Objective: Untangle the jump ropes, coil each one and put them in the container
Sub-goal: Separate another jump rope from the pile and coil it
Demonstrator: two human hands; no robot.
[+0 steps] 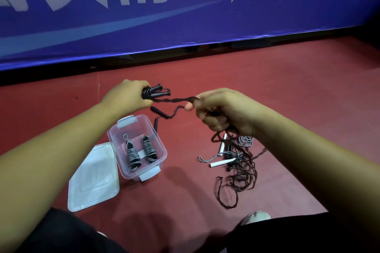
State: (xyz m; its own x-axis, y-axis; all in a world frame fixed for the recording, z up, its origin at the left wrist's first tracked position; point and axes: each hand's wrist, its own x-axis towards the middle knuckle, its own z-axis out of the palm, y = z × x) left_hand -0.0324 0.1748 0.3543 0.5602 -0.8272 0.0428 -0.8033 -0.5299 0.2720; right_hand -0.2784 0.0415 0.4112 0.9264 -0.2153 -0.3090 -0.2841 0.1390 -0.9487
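Head view is showing the left hand [127, 96] wrapping its fingers round a pair of black handles [159, 90] with a few turns of cord wound on them. The right hand [224, 111] is closing on the dark twisted rope [174, 100], thumb and forefinger pinching it. The rope is running taut between the two hands in the air, then trailing down from the right fist into the tangle [240, 168] lying on the red floor [287, 88], where the white handles [221, 163] of another rope are mixed in.

The rope is looking light, limp and springy, likely to kink and unwind if tension is dropped. The rigid handles are probably the surest place to grip, with the free hand feeding cord close to the coil. Whether the stretched span is one doubled cord or two is hard to tell here.

Just below the left forearm, the clear container [159, 139] is standing open, holding two coiled ropes [132, 154], its lid [93, 178] lying beside it. One more black-handled rope [159, 111] is lying loose behind the container.
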